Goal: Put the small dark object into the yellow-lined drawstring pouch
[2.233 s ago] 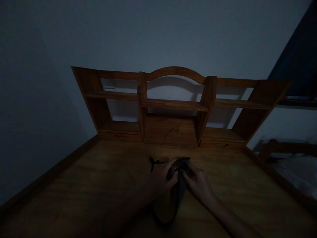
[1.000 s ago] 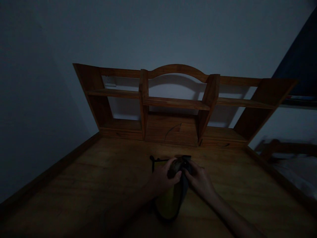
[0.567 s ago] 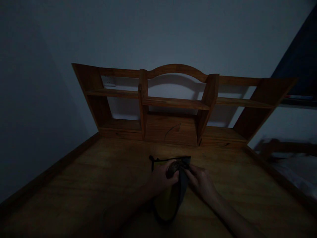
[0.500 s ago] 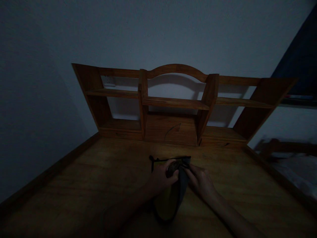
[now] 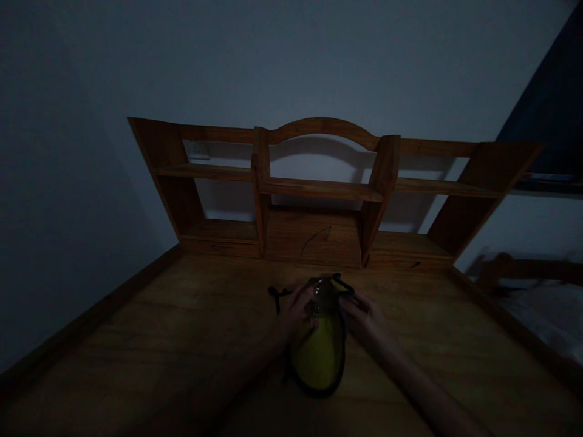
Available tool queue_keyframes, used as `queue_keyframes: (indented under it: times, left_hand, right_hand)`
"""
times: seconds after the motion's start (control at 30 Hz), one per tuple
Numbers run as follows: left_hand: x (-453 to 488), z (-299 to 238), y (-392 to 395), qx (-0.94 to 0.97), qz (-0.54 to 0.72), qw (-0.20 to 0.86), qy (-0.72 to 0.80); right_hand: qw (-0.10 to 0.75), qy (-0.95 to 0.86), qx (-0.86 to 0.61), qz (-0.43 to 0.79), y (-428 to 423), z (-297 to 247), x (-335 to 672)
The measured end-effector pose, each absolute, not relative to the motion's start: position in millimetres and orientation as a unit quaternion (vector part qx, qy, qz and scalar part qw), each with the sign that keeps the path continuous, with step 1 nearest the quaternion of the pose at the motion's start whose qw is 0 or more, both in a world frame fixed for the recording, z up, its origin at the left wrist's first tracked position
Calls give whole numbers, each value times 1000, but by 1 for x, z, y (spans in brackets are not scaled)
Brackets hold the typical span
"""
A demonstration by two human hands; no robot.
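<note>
A soft cloth pouch (image 5: pixel 319 358), yellow inside with black trim, lies spread over the wooden desk between my hands. At its far end is a rounded, shiny, see-through thing (image 5: pixel 325 296); the dim light hides its exact kind. My left hand (image 5: pixel 296 312) is closed on the left side of this shiny thing, the fingers curled at its edge. On the right, my right hand (image 5: pixel 363 312) pinches the pouch's black-edged flap, with a yellow corner turned up beside the fingertips. A dark cord or strap end (image 5: pixel 273 292) sticks out past my left hand.
A wooden shelf unit (image 5: pixel 321 190) stands along the back of the desk (image 5: pixel 218 315), against the wall. A wall socket (image 5: pixel 198 149) shows behind its left part. Raised edging runs down both desk sides. Dark blue cloth (image 5: pixel 542 115) hangs at the right.
The pouch has opened out, showing more of its yellow inside, and the shiny thing is now exposed. Its grey outer side has turned away. My hands have moved slightly farther apart.
</note>
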State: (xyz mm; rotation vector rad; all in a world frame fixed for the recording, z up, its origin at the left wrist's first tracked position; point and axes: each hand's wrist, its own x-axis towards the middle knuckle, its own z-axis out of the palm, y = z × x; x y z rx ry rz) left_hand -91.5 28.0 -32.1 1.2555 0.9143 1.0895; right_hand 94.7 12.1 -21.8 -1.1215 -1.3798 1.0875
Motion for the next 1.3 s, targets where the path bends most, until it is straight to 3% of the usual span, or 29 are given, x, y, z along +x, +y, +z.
queue_keyframes:
  times: [0.3, 0.83, 1.3]
  left_hand:
    - [-91, -29, 21, 488, 485, 650, 323]
    - [-91, -27, 18, 583, 441, 626, 270]
    - [-83, -43, 23, 547, 420, 679, 251]
  right_hand:
    - [517, -536, -404, 531, 13, -22, 96]
    - [523, -581, -432, 449, 15, -27, 99]
    - [425, -740, -484, 193, -2, -10, 96]
